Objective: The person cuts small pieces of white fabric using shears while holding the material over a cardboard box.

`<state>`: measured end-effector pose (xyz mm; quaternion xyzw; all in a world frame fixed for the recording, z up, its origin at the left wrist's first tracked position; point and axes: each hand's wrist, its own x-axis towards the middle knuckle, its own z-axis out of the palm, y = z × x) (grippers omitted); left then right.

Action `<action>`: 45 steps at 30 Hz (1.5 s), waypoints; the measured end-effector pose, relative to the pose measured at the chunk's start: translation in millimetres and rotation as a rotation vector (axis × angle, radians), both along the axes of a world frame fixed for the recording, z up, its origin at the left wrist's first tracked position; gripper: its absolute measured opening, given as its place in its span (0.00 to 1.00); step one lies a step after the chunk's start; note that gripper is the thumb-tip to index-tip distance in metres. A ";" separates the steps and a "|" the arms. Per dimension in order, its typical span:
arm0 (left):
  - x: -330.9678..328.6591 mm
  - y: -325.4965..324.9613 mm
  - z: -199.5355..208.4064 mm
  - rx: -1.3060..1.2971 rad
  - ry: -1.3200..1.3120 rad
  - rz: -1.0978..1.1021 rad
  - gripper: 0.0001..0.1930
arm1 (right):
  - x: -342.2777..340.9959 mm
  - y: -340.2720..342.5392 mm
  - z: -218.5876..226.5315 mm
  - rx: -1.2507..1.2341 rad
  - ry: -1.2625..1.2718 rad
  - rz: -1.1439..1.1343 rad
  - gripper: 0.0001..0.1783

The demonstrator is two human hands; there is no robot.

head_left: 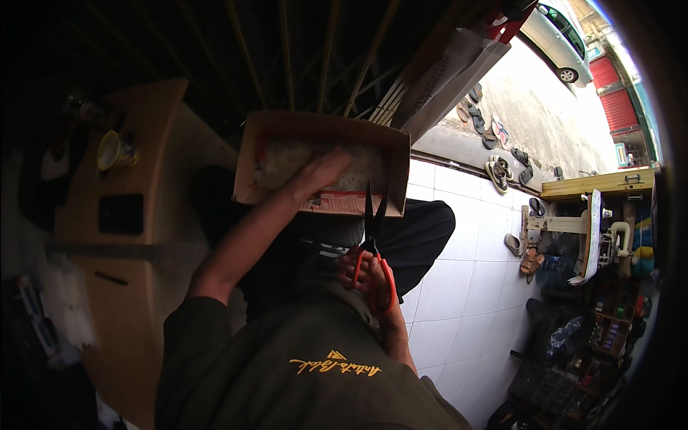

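Note:
My left hand (328,170) reaches down into an open cardboard box (248,159), which rests in front of my lap. It touches pale, whitish material (278,166) lying in the box; blur and shadow hide how the fingers are set. A pair of scissors (371,242) with orange-red handles and dark blades is in my right hand (369,276), held low in front of my belly. The blades stand apart and point up toward the box, their tips overlapping its near right edge in the view.
At the left stands a wooden table (161,143) with a dark flat phone-like object (120,213) and a yellowish cup (110,150). Sandals (498,172) lie by the doorway step. A white bag (451,82) hangs beyond the box. White tiles (448,287) cover the floor at right.

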<state>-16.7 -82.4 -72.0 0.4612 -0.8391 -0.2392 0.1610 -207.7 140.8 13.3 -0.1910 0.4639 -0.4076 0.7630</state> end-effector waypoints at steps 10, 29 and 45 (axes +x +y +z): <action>40.8 9.2 22.9 0.024 0.427 0.186 0.11 | -18.4 3.0 -1.2 -0.083 -0.171 0.097 0.43; 52.9 35.1 60.2 0.523 0.869 0.470 0.07 | -10.5 -13.7 24.0 -0.150 0.280 0.275 0.39; 22.0 71.9 102.3 0.659 1.136 0.471 0.10 | 2.8 -41.5 22.7 -0.198 0.484 0.407 0.29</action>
